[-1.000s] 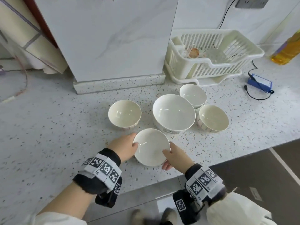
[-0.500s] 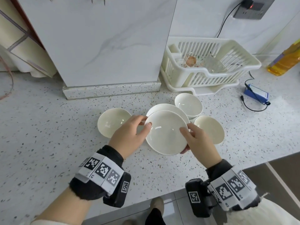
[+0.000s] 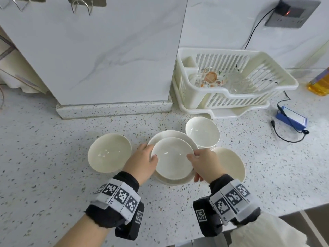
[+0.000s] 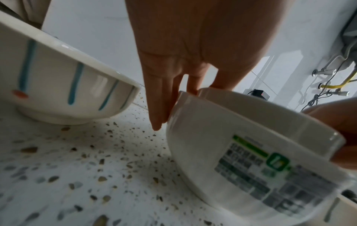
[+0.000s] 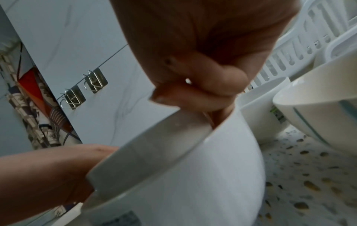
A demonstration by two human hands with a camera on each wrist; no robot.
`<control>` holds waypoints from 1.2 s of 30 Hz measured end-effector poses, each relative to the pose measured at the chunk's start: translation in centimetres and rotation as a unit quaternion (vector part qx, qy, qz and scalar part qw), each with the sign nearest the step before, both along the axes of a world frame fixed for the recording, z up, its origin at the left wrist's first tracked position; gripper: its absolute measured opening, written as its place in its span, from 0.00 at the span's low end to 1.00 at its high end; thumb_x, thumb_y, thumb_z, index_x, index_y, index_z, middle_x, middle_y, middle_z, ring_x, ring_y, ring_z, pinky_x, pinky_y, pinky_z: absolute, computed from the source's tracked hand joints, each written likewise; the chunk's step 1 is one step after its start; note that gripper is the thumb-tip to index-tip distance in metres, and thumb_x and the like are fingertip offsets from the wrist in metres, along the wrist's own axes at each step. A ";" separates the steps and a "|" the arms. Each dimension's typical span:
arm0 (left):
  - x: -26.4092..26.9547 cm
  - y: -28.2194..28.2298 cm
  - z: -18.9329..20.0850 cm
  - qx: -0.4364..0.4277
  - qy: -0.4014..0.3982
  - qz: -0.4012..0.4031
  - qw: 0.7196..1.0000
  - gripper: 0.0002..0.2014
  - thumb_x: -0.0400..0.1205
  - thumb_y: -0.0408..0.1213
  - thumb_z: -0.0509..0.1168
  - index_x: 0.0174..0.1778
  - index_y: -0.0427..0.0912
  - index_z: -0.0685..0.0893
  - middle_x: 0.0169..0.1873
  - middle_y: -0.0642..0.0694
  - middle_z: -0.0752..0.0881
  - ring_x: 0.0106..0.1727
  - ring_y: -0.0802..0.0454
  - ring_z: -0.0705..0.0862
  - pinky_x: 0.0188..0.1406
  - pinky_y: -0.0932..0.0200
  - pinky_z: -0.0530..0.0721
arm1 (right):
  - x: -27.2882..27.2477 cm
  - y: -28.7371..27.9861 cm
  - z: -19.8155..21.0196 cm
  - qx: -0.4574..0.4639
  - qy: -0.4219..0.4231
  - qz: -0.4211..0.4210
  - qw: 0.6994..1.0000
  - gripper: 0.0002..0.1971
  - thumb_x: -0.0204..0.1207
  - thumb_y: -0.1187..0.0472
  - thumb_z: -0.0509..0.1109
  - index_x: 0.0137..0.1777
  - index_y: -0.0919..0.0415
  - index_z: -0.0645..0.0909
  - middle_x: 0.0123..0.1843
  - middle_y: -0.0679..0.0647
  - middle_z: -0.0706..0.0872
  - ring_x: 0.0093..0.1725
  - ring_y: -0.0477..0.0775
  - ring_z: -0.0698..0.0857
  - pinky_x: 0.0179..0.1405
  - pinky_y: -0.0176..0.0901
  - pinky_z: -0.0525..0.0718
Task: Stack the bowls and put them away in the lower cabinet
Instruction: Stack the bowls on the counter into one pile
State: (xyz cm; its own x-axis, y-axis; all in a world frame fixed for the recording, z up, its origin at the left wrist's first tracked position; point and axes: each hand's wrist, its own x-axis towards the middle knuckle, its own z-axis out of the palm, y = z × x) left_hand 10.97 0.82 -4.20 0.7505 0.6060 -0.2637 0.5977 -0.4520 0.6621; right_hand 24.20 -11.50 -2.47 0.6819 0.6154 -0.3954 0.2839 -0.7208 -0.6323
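A small white bowl point(image 3: 171, 157) sits nested in the large white bowl point(image 3: 170, 133) at the middle of the speckled counter point(image 3: 53, 175). My left hand point(image 3: 147, 157) pinches its left rim, thumb inside and fingers down the outside. My right hand point(image 3: 197, 159) pinches the right rim the same way. In the left wrist view my fingers point(image 4: 160, 107) lie against a labelled bowl wall point(image 4: 251, 152). In the right wrist view my right hand point(image 5: 193, 91) curls over the bowl's rim point(image 5: 154, 152). Three other bowls stand around: left point(image 3: 109, 152), back right point(image 3: 203, 131), and right point(image 3: 231, 163), partly hidden by my right hand.
A white dish rack point(image 3: 231, 97) holding glassware stands at the back right. A blue device with a black cable point(image 3: 292, 120) and an oil bottle point(image 3: 320, 84) are further right. A marble pillar point(image 3: 106, 50) rises behind the bowls. The counter's front edge point(image 3: 267, 211) runs close by.
Both hands lifted the small bowl from the counter's front, carried it back over the large bowl and lowered it inside. The other bowls stayed put.
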 end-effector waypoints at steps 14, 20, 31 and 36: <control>1.5 -0.4 -1.0 0.086 0.103 0.015 0.991 0.16 0.82 0.36 0.49 0.62 0.36 0.72 0.63 0.40 0.75 0.48 0.39 0.82 0.44 0.49 0.78 | 0.7 0.2 0.0 -0.053 -0.018 0.080 0.995 0.14 0.78 0.58 0.57 0.46 0.67 0.80 0.19 0.60 0.85 0.08 0.45 0.75 0.09 0.29 0.71; 1.7 -0.6 -1.2 0.100 0.065 0.047 0.992 0.16 0.82 0.36 0.50 0.65 0.40 0.71 0.69 0.44 0.72 0.47 0.40 0.83 0.37 0.53 0.77 | 3.5 -1.7 2.7 0.042 0.056 0.004 0.998 0.10 0.79 0.63 0.61 0.52 0.64 0.82 0.39 0.62 0.91 0.11 0.43 0.78 0.12 0.32 0.77; 2.2 -1.8 -1.2 0.035 0.026 0.097 0.994 0.28 0.82 0.39 0.53 0.77 0.50 0.51 0.74 0.43 0.68 0.62 0.40 0.78 0.53 0.48 0.78 | 12.0 0.8 1.4 -0.051 0.073 -0.099 0.991 0.18 0.79 0.64 0.60 0.66 0.73 0.73 0.61 0.67 0.81 0.57 0.62 0.82 0.64 0.51 0.79; 1.4 -1.4 -1.2 -0.041 0.002 0.131 0.991 0.20 0.83 0.43 0.51 0.72 0.48 0.62 0.50 0.44 0.82 0.45 0.47 0.79 0.43 0.54 0.76 | 12.7 2.0 -0.7 -0.095 0.126 -0.057 0.986 0.20 0.79 0.73 0.57 0.71 0.75 0.71 0.68 0.71 0.79 0.33 0.48 0.80 0.37 0.34 0.87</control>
